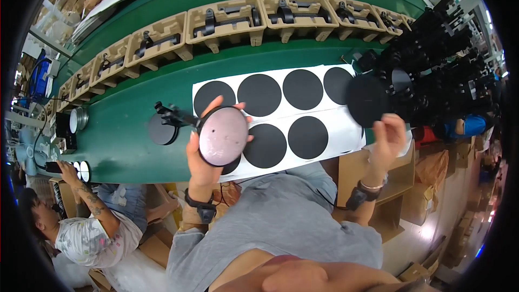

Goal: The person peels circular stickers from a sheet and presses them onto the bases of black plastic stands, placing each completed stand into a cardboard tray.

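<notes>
A: Hands?
B: Left hand (201,154) is gripping a round metal base (223,135) with a black arm, face up, over the table's (124,146) near edge. Right hand (386,140) is pinching a black disc (367,100), fingers closed on its rim.
A: Underneath?
B: White sheet (346,130) of black round pads is lying there.

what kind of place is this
Most likely a factory assembly line. A long green bench carries a row of moulded pulp trays, each with the same black part; a white sheet of black round pads lies ahead, and the left hand holds a round metal base.
</notes>
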Motion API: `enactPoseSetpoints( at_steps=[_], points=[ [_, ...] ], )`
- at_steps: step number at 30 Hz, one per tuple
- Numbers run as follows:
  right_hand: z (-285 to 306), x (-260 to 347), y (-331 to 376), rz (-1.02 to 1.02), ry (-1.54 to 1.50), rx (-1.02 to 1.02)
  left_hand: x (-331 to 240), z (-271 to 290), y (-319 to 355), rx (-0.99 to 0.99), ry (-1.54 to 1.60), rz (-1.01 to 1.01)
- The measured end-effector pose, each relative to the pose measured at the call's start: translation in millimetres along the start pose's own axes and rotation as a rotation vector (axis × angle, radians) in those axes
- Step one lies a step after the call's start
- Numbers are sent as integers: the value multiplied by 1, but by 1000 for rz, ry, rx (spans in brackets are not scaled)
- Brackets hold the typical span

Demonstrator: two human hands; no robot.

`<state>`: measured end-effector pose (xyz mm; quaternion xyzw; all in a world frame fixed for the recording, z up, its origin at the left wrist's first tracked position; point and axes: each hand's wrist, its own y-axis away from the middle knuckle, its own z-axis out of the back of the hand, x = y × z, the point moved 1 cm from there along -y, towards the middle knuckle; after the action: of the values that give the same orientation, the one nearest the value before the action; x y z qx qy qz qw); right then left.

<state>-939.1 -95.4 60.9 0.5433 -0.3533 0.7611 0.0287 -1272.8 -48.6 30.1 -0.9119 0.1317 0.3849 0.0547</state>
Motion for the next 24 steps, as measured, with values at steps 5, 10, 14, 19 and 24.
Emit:
enactPoseSetpoints(
  at_steps=[5, 10, 14, 19, 24],
  points=[
    [-107, 24, 12, -326, -735, 435, 2, -36, -14, 74, 81, -150],
    [-134, 33, 24, -537, -931, 526, 0, -48, -20, 103, 101, -273],
    [-135, 35, 27, -493, -1019, 484, 1, -50, -20, 76, 97, -304],
    [-135, 42, 22, -351, -990, 452, 0, -48, -22, 46, 158, -351],
    [-143, 48, 25, -434, -958, 515, 5, -51, -21, 146, 92, -356]
  ],
)
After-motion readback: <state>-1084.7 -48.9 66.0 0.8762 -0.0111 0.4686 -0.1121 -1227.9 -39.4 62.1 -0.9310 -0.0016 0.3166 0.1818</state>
